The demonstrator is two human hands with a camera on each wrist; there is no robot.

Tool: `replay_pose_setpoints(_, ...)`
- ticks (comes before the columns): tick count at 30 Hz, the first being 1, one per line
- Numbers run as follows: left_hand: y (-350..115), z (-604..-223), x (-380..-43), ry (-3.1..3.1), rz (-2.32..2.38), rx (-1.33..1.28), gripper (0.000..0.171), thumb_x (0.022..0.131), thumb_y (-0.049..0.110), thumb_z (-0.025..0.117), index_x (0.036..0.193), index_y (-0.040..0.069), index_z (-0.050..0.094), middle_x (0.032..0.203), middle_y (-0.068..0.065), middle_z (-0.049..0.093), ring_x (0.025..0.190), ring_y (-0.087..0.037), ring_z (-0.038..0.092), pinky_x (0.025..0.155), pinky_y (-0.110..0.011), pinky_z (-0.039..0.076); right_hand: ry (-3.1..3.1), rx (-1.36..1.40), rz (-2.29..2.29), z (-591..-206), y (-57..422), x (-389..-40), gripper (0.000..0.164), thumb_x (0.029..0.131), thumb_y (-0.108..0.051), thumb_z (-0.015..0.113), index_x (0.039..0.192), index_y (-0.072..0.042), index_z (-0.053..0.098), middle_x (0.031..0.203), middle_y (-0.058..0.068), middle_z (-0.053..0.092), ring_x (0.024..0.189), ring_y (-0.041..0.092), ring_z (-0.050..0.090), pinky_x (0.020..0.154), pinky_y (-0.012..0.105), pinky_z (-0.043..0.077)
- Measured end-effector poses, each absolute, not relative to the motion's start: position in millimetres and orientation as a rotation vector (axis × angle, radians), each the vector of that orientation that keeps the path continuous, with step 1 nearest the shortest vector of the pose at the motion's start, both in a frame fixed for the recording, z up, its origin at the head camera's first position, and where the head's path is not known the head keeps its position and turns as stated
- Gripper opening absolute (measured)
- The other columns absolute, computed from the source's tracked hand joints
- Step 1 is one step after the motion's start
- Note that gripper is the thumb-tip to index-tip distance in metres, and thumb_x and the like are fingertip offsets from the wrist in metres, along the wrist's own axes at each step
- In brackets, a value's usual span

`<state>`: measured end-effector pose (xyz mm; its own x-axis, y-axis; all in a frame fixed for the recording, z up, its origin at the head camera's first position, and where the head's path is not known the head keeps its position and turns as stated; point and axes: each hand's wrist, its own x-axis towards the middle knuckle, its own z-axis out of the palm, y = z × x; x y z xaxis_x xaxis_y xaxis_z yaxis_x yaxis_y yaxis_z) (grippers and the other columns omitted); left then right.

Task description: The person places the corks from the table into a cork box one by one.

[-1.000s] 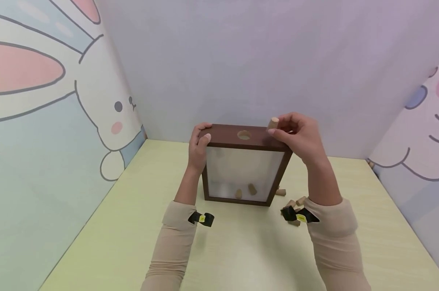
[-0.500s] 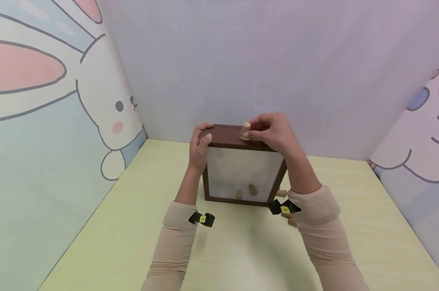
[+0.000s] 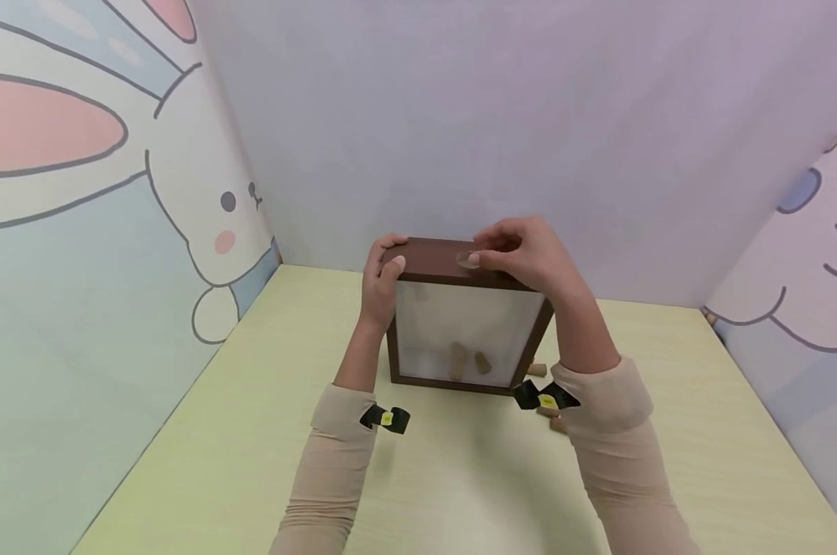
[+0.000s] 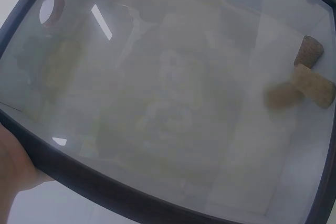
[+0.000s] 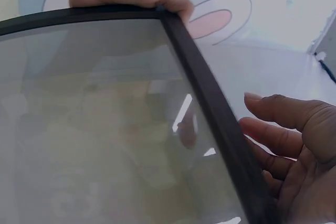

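A dark brown box frame [image 3: 428, 259] with clear panels stands upright on the table, a round hole [image 3: 466, 260] in its top. My left hand [image 3: 381, 279] grips its upper left corner, thumb in front and fingers behind. Over the hole, my right hand [image 3: 522, 250] holds nothing; its thumb and fingers stand apart in the right wrist view. Corks lie at the bottom inside: in the left wrist view a dark cork [image 4: 309, 51], a lighter cork [image 4: 315, 85] touching it, and a blurred cork [image 4: 283, 97]. In the head view one cork [image 3: 483, 362] is distinct from an elongated smear.
Several loose corks [image 3: 559, 425] lie on the pale yellow table [image 3: 432, 478] right of the box, partly hidden by my right sleeve [image 3: 602, 397]. A plain curtain-like wall [image 3: 460, 116] rises behind, with rabbit-printed walls [image 3: 134, 308] at both sides.
My right hand moved left, bringing a cork over the hole, and let it go. That cork has dropped inside to the bottom. My left hand has stayed on the corner.
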<state>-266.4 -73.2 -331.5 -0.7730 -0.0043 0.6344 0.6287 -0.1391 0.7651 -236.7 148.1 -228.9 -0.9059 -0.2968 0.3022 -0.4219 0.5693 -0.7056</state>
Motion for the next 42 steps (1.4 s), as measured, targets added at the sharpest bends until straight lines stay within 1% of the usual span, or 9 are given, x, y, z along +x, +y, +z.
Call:
replay_pose_setpoints(8, -68.8, -337.5, -272.2, -1.701, -1.946, -0.673, 0.049, 0.085, 0.031, 0.045, 0.120, -0.003, 0.049, 0.121, -0.011, 0.048, 0.106, -0.019, 0.045, 0.088, -0.033, 0.032, -2.435, 0.739, 1.153, -230.9, 186.9, -199.2, 0.027, 0.082, -0.013, 0.071, 0.107, -0.003, 0.068, 0.089, 0.004, 0.067, 0.077, 0.012, 0.058, 0.067, 0.023, 0.044)
replay_pose_setpoints(12, -68.3, -336.0, -271.3, -1.716, -1.932, -0.661, 0.049, 0.084, 0.031, 0.045, 0.120, -0.002, 0.049, 0.122, -0.009, 0.048, 0.106, -0.018, 0.045, 0.089, -0.033, 0.032, -2.356, 0.857, 1.116, -238.5, 208.5, -192.7, 0.028, 0.080, -0.001, 0.070, 0.107, -0.002, 0.068, 0.089, 0.004, 0.067, 0.076, 0.009, 0.056, 0.067, 0.020, 0.042)
replay_pose_setpoints(17, -68.6, -336.5, -269.3, -1.728, -1.937, -0.649, 0.049, 0.084, 0.031, 0.044, 0.120, -0.001, 0.049, 0.124, -0.010, 0.047, 0.108, -0.017, 0.044, 0.090, -0.034, 0.032, -2.282, 0.964, 1.151, -254.6, 238.4, -190.6, 0.033, 0.075, 0.014, 0.067, 0.106, 0.005, 0.066, 0.090, 0.011, 0.067, 0.076, 0.012, 0.055, 0.067, 0.019, 0.042)
replay_pose_setpoints(22, -72.5, -334.5, -268.0, -1.729, -1.932, -0.651, 0.048, 0.085, 0.030, 0.044, 0.121, -0.002, 0.049, 0.125, -0.014, 0.047, 0.108, -0.018, 0.044, 0.090, -0.034, 0.031, -2.278, 0.945, 1.201, -273.0, 258.1, -191.6, 0.039, 0.070, 0.021, 0.066, 0.107, 0.008, 0.064, 0.087, 0.007, 0.066, 0.075, 0.014, 0.055, 0.066, 0.018, 0.043)
replay_pose_setpoints(25, -74.9, -334.5, -267.9, -1.728, -1.931, -0.661, 0.049, 0.085, 0.030, 0.043, 0.121, -0.003, 0.049, 0.125, -0.015, 0.046, 0.108, -0.018, 0.043, 0.090, -0.034, 0.030, -2.321, 0.899, 1.218, -282.1, 264.8, -189.3, 0.040, 0.071, 0.019, 0.067, 0.109, 0.006, 0.064, 0.089, 0.003, 0.067, 0.076, 0.014, 0.057, 0.067, 0.018, 0.044)
replay_pose_setpoints(29, -76.9, -334.4, -268.8, -1.724, -1.935, -0.671, 0.049, 0.086, 0.029, 0.043, 0.123, -0.003, 0.048, 0.126, -0.016, 0.045, 0.109, -0.018, 0.043, 0.091, -0.034, 0.030, -2.433, 0.830, 1.298, -294.6, 273.4, -188.4, 0.037, 0.079, 0.010, 0.066, 0.115, 0.002, 0.062, 0.098, 0.001, 0.065, 0.082, 0.015, 0.058, 0.067, 0.020, 0.046)
replay_pose_setpoints(33, -77.5, -333.8, -267.4, -1.730, -1.950, -0.657, 0.047, 0.087, 0.025, 0.043, 0.123, -0.004, 0.047, 0.126, -0.015, 0.045, 0.110, -0.017, 0.042, 0.091, -0.033, 0.030, -2.565, 0.755, 1.416, -314.2, 283.3, -193.7, 0.037, 0.084, 0.000, 0.065, 0.121, 0.001, 0.058, 0.108, 0.009, 0.061, 0.090, 0.014, 0.058, 0.071, 0.024, 0.048)
replay_pose_setpoints(37, -77.2, -328.6, -259.4, -1.746, -1.959, -0.645, 0.045, 0.086, 0.019, 0.041, 0.122, -0.009, 0.045, 0.126, -0.020, 0.044, 0.109, -0.016, 0.042, 0.090, -0.032, 0.030, -2.663, 0.668, 1.537, -339.7, 291.8, -203.2, 0.041, 0.086, -0.009, 0.065, 0.125, 0.001, 0.055, 0.113, 0.017, 0.058, 0.094, 0.015, 0.059, 0.075, 0.026, 0.048)
replay_pose_setpoints(42, -74.1, -315.3, -246.5, -1.742, -1.951, -0.660, 0.044, 0.086, 0.015, 0.039, 0.119, -0.014, 0.043, 0.124, -0.025, 0.043, 0.109, -0.018, 0.042, 0.091, -0.033, 0.030, -2.716, 0.554, 1.649, -368.0, 299.5, -214.8, 0.044, 0.086, -0.015, 0.067, 0.125, 0.000, 0.055, 0.112, 0.013, 0.059, 0.094, 0.017, 0.059, 0.078, 0.025, 0.046)
